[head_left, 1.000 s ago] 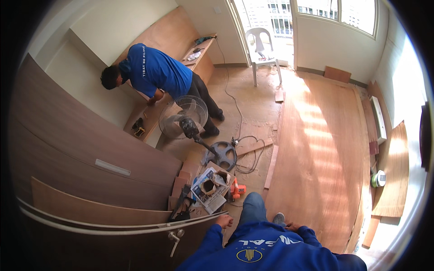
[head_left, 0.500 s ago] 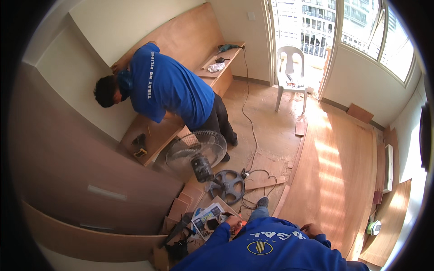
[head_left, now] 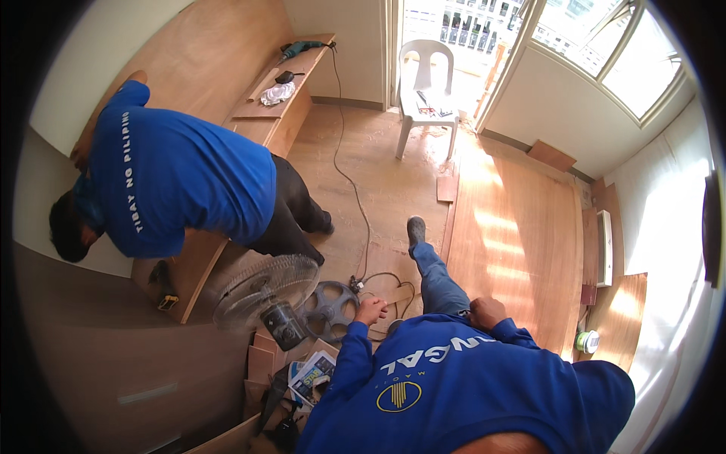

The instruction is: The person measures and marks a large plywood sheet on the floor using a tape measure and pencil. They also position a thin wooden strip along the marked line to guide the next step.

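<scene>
My left hand [head_left: 372, 310] hangs over the floor just right of the standing fan [head_left: 266, 295] and its wheel-shaped base [head_left: 327, 310], fingers curled; whether anything is inside them is unclear. My right hand [head_left: 487, 312] is curled beside my jeans-covered leg [head_left: 439, 280], its contents, if any, hidden. My foot is stretched forward on the floor beside a large wooden panel [head_left: 514, 227]. Below the fan lie newspaper [head_left: 310, 372] and wood offcuts [head_left: 262, 359].
A co-worker [head_left: 181, 181] in blue bends over a wooden bench [head_left: 198, 272] at left, with a drill [head_left: 302, 47] on the farther shelf. A plastic chair [head_left: 423, 76] stands at the open doorway. A cord [head_left: 352, 181] crosses the floor; boards [head_left: 628, 310] and a tub [head_left: 587, 342] line the right wall.
I have stepped forward, so the fan and co-worker appear nearer and farther left. The co-worker's arm has risen toward the back panel. My leg now stretches farther ahead.
</scene>
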`<act>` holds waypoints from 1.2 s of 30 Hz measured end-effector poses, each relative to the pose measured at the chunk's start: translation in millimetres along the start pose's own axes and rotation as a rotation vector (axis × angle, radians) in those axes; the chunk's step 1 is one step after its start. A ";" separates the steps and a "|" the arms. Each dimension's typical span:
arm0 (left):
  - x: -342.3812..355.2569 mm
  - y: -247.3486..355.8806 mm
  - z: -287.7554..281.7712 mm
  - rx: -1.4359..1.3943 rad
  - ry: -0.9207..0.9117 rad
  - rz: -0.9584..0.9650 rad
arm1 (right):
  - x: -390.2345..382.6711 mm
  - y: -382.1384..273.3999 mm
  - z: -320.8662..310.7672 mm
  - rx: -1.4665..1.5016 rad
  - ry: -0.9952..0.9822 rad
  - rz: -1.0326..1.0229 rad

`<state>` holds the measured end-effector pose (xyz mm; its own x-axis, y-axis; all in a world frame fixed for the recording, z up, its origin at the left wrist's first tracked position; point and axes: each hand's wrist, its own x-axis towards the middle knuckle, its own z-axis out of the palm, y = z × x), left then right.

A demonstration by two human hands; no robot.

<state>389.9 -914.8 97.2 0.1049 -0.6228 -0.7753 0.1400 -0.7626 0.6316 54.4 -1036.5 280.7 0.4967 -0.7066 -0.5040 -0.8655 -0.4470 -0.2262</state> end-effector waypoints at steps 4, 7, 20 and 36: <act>55.8 38.5 -5.6 -0.012 0.020 -0.009 | 103.3 2.9 -31.3 -0.032 -0.062 -0.009; 106.0 78.0 -23.3 0.027 0.090 -0.051 | 197.3 13.8 -49.7 -0.026 -0.101 -0.040; 235.9 387.6 -128.2 -0.058 0.412 0.027 | 418.5 101.1 -300.8 0.300 -0.523 -0.108; 466.7 736.0 -438.9 0.461 1.043 0.480 | 680.5 104.8 -397.5 1.346 0.373 0.158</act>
<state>974.0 -1690.0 197.1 0.8137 -0.5803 0.0336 -0.4665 -0.6174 0.6333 327.7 -1782.2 245.4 0.1938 -0.8964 -0.3987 -0.2065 0.3600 -0.9098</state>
